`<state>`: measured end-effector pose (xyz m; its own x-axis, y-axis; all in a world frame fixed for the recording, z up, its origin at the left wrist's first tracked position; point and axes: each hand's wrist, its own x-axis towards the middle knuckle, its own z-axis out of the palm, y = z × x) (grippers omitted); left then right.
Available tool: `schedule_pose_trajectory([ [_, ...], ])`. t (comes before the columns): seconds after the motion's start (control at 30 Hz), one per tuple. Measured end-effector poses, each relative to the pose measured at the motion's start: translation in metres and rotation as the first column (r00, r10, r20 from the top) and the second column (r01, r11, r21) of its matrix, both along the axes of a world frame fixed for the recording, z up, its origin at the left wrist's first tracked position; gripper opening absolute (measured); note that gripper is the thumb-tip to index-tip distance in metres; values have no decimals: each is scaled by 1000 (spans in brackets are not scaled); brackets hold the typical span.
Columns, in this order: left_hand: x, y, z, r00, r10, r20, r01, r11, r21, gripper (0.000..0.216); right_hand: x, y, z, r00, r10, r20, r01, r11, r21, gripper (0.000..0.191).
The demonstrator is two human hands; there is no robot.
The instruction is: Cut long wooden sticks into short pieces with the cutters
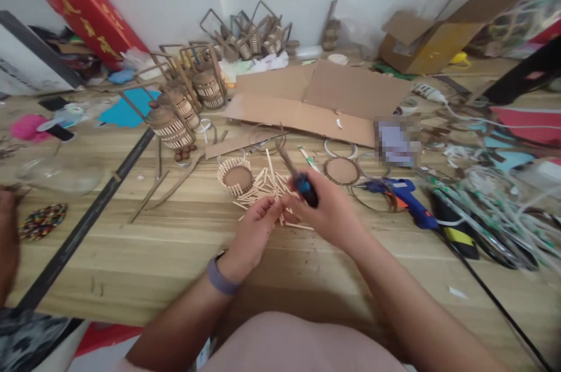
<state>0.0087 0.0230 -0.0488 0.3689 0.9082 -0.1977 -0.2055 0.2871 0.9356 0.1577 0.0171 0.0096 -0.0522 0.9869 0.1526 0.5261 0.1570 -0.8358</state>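
Note:
My right hand [331,211] is closed around a tool with a blue and black handle [304,185], its metal tip angled up to the left. My left hand [254,232] pinches a thin wooden stick [280,208] just beside the right hand. Both hands hover over a loose pile of wooden sticks [263,188] on the wooden table [153,255]. A small round basket of upright sticks [236,176] stands just behind the pile. A purple band sits on my left wrist.
A blue glue gun [405,197] and a round brown disc [342,170] lie to the right. Flat cardboard [319,97] and several finished stick baskets [175,118] are behind. Tangled cables [495,208] fill the right. Another person's hand [7,237] shows at the left edge.

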Motion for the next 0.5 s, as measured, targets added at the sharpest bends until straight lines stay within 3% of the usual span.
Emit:
schedule_pose_trajectory([
  [0.13,4,-1,0,998,23,58,-20,999,-48,39,8,-25,-26,978,159,132,-152,987,-60,22],
  [0.37,11,-10,-8,996,-27,85,32,998,-59,42,10,-32,-49,978,101,182,-124,985,118,23],
  [0.5,12,-12,-4,996,-36,78,37,999,-17,40,10,-32,-53,989,48,139,-62,994,94,19],
])
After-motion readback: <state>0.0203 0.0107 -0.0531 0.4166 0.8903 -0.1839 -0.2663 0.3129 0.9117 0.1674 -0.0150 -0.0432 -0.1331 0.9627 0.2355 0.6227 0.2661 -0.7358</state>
